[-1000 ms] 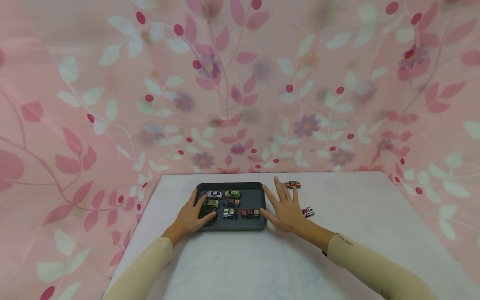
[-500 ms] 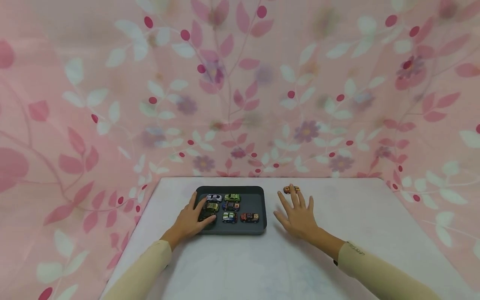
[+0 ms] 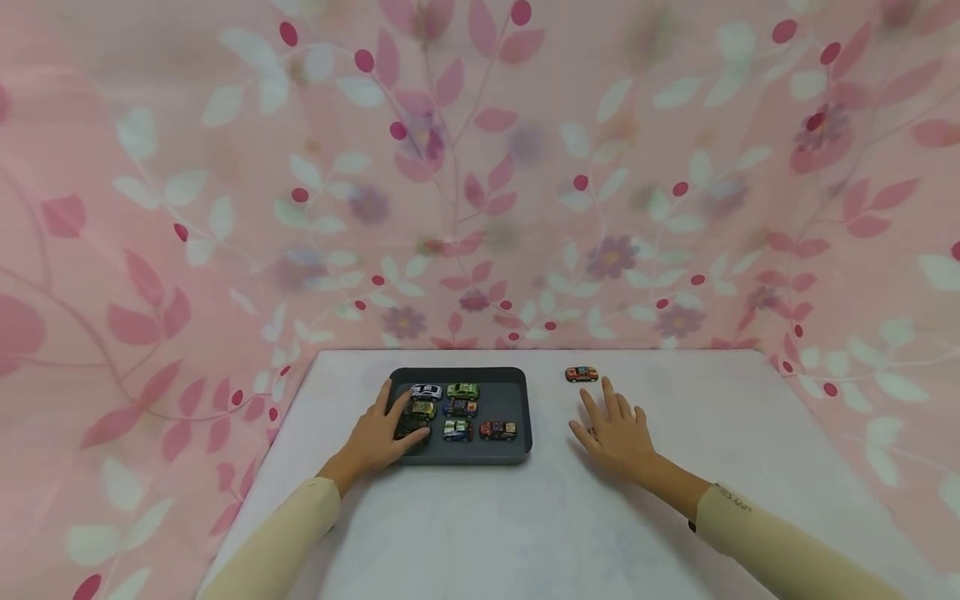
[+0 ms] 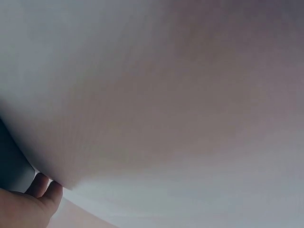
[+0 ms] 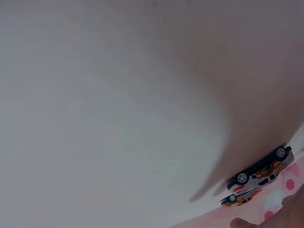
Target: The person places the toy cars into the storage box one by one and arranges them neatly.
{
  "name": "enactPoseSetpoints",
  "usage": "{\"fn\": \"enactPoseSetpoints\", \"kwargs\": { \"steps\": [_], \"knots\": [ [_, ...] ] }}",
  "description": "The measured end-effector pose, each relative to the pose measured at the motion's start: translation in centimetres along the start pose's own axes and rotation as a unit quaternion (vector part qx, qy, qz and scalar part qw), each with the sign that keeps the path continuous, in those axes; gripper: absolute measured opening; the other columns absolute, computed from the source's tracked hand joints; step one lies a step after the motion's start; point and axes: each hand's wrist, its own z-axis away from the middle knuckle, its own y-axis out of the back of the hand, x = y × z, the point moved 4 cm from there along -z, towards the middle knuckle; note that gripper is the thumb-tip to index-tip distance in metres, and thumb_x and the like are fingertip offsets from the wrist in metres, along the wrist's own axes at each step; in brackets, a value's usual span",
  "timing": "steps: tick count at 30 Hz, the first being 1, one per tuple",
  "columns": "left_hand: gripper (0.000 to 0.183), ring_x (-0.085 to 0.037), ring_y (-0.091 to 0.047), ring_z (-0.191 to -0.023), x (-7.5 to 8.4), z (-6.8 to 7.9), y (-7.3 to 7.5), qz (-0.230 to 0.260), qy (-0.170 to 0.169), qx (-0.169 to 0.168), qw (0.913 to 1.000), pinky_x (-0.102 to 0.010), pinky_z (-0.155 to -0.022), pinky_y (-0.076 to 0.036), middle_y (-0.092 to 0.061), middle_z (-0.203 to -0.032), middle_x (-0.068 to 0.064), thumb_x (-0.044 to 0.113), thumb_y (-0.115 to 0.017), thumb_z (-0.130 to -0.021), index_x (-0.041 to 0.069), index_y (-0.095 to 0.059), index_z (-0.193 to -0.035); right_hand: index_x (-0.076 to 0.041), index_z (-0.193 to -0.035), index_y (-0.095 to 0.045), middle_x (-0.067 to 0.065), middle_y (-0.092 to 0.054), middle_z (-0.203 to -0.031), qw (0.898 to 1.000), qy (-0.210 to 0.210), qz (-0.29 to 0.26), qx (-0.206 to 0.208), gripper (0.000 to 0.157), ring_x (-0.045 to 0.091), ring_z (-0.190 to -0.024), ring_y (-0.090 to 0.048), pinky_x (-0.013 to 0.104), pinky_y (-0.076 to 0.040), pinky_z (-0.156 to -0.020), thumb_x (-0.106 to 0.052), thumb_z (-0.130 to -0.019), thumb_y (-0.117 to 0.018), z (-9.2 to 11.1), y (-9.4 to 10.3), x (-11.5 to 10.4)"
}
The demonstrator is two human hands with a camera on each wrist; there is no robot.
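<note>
My left hand [image 3: 377,435] holds the left wall of a dark grey tray [image 3: 506,457]; fingertips [image 4: 53,192] show along its outer side in the left wrist view, while the thumb reaches inside over a dark toy car [image 3: 411,427]. My right hand [image 3: 621,437] hovers right of the tray with fingers spread and slightly bent. Beneath it is a white toy car [image 5: 261,176] with orange markings, mostly hidden in the head view. Just beyond the fingertips stands an orange toy car [image 3: 582,374].
Several toy cars sit in the tray: a white one [image 3: 427,392], a green one [image 3: 463,391], a blue one [image 3: 460,408] and a red-and-black one [image 3: 498,430] among them. A white cloth [image 3: 480,525] covers the table, and pink floral fabric [image 3: 480,200] hangs behind.
My right hand has moved from the tray's right edge out to the right and over the white toy car, uncovering the orange one. The left hand stays at the tray.
</note>
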Motion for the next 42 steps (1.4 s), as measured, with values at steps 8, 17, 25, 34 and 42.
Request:
{"fn": "enactPoseSetpoints", "kwargs": {
  "steps": [8,17,25,34,42],
  "knots": [
    [0.09,-0.057,-0.038,-0.134,0.0,0.0,-0.1,0.001,0.005,-0.01,0.9999,-0.069,-0.104,-0.034,-0.003,-0.164,-0.024,0.069,-0.054,-0.09,0.018,-0.027,-0.158,-0.001,-0.132,-0.052,0.031,-0.041,-0.132,1.0,-0.025,-0.013,0.011,0.055,0.043,-0.102,-0.055,0.052,-0.052,-0.073,-0.041,-0.095,-0.057,1.0,0.2,1.8],
    [0.088,-0.057,-0.039,-0.133,0.1,-0.2,0.5,-0.004,0.002,0.006,1.0,-0.068,-0.103,-0.035,-0.005,-0.164,-0.025,0.067,-0.056,-0.09,0.017,-0.029,-0.157,0.001,-0.116,-0.06,0.023,-0.043,-0.109,0.993,-0.057,-0.094,-0.053,0.039,0.022,-0.068,-0.051,0.034,-0.047,-0.059,-0.027,-0.09,-0.068,0.7,0.5,2.5],
    [0.088,-0.057,-0.04,-0.133,0.4,-0.1,0.7,-0.002,0.004,-0.008,1.0,-0.069,-0.103,-0.036,-0.004,-0.164,-0.024,0.067,-0.056,-0.09,0.017,-0.029,-0.157,-0.004,-0.095,-0.068,0.025,-0.051,-0.111,0.993,-0.038,-0.114,-0.008,0.022,0.033,-0.089,-0.055,0.045,-0.05,-0.073,-0.025,-0.089,-0.07,0.2,0.6,3.5],
    [0.085,-0.057,-0.041,-0.132,-0.2,0.8,1.0,-0.004,-0.002,-0.001,1.0,-0.069,-0.102,-0.036,-0.007,-0.164,-0.026,0.062,-0.059,-0.09,0.015,-0.033,-0.156,0.007,-0.14,-0.041,0.024,-0.056,-0.121,0.987,-0.044,-0.15,-0.042,0.056,0.029,-0.097,-0.056,0.046,-0.051,-0.084,-0.009,-0.091,-0.062,-0.5,-1.0,3.5],
    [0.086,-0.056,-0.039,-0.134,0.3,-0.1,0.7,0.002,-0.003,-0.007,1.0,-0.068,-0.105,-0.034,-0.004,-0.164,-0.024,0.065,-0.055,-0.091,0.016,-0.03,-0.157,0.01,-0.111,-0.067,0.012,-0.059,-0.084,0.988,-0.07,-0.136,-0.034,0.042,0.021,-0.076,-0.051,0.031,-0.04,-0.063,-0.021,-0.084,-0.077,-1.9,0.3,4.6]
  ]
}}
